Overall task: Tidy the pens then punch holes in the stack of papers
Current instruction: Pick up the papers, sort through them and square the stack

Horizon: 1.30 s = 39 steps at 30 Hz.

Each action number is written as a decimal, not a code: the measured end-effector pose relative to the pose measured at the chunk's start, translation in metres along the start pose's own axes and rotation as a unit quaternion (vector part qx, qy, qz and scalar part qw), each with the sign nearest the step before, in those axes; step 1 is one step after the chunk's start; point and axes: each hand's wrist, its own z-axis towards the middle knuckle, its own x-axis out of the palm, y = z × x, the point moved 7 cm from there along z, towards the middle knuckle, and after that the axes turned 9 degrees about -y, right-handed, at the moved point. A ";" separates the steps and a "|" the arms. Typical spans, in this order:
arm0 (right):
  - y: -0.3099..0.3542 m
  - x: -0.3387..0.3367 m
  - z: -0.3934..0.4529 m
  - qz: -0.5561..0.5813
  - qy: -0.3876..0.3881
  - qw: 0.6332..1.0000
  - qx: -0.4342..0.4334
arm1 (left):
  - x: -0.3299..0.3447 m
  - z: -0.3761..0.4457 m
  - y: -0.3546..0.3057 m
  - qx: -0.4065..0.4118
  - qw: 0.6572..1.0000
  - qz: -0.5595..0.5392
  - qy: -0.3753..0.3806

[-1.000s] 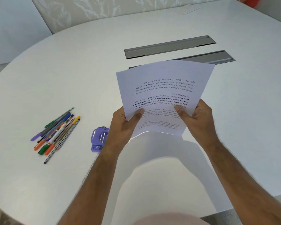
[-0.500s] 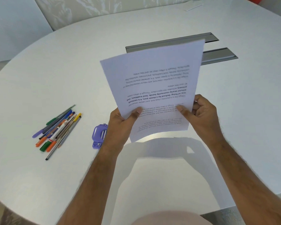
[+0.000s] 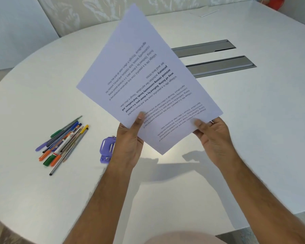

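Note:
Both hands hold a stack of printed white papers [image 3: 148, 76] up in the air above the table, turned so one corner points down. My left hand [image 3: 128, 143] pinches its lower left edge with the thumb on top. My right hand [image 3: 213, 136] grips the lower right edge. A bundle of several pens [image 3: 63, 143] lies side by side on the table at the left. The small purple hole punch [image 3: 106, 148] sits on the table just left of my left wrist, partly hidden by it.
The white rounded table [image 3: 253, 120] carries two grey metal cable slots [image 3: 220, 66] behind the papers. A thin white item [image 3: 208, 13] lies at the far edge, and a red object [image 3: 275, 2] shows at the top right corner.
The papers have been lifted higher and rotated clockwise, from nearly level to a diamond tilt. Both hands kept their grip; pens and punch stayed put.

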 end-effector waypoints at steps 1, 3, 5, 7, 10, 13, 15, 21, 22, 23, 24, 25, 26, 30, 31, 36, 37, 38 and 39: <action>-0.001 0.001 0.000 0.009 0.000 1.000 0.002 | 0.000 -0.001 0.001 -0.002 1.000 0.003 0.000; 0.003 0.000 0.001 -0.006 -0.012 1.000 -0.013 | -0.003 0.000 0.001 0.005 1.000 0.010 0.003; 0.012 -0.008 0.004 -0.034 -0.040 0.998 -0.041 | -0.012 0.003 -0.005 0.023 1.000 0.002 0.000; 0.023 -0.022 0.009 -0.060 -0.078 0.993 -0.070 | -0.025 0.009 -0.014 0.038 0.999 -0.010 -0.010; 0.038 -0.042 0.015 -0.099 -0.105 0.984 -0.101 | -0.050 0.016 -0.028 0.039 0.998 0.020 -0.048; 0.049 -0.051 0.017 -0.137 -0.116 0.977 -0.119 | -0.061 0.015 -0.040 0.038 0.990 0.126 -0.048; 0.055 -0.049 0.015 -0.163 -0.108 0.972 -0.130 | -0.055 0.012 -0.042 0.048 0.970 0.240 -0.007; 0.071 -0.023 0.014 -0.232 -0.064 0.957 -0.165 | -0.030 0.006 -0.044 0.101 0.936 0.338 0.004; 0.073 -0.022 0.015 -0.233 -0.065 0.955 -0.171 | -0.029 0.006 -0.044 0.101 0.939 0.328 -0.006; 0.073 -0.023 0.015 -0.230 -0.069 0.955 -0.176 | -0.029 0.006 -0.042 0.098 0.944 0.313 -0.012; 0.071 -0.024 0.015 -0.227 -0.073 0.955 -0.178 | -0.031 0.007 -0.038 0.093 0.948 0.304 -0.019; 0.067 -0.026 0.015 -0.228 -0.075 0.955 -0.176 | -0.034 0.008 -0.032 0.084 0.948 0.307 -0.026; 0.061 -0.028 0.016 -0.236 -0.076 0.954 -0.167 | -0.038 0.009 -0.024 0.071 0.945 0.317 -0.035; 0.040 -0.037 0.017 -0.272 -0.070 0.950 -0.133 | -0.053 0.009 -0.004 0.029 0.936 0.344 -0.063; 0.041 -0.038 0.018 -0.273 -0.072 0.949 -0.137 | -0.053 0.010 -0.006 0.041 0.933 0.350 -0.064; 0.044 -0.035 0.021 -0.269 -0.074 0.949 -0.147 | -0.051 0.013 -0.006 0.042 0.933 0.352 -0.065; 0.040 -0.035 0.021 -0.277 -0.073 0.948 -0.139 | -0.052 0.013 -0.003 0.032 0.929 0.360 -0.074; 0.036 -0.036 0.021 -0.280 -0.075 0.948 -0.132 | -0.054 0.013 -0.001 0.028 0.926 0.368 -0.081; 0.035 -0.037 0.020 -0.280 -0.081 0.948 -0.130 | -0.055 0.013 0.001 0.030 0.924 0.371 -0.084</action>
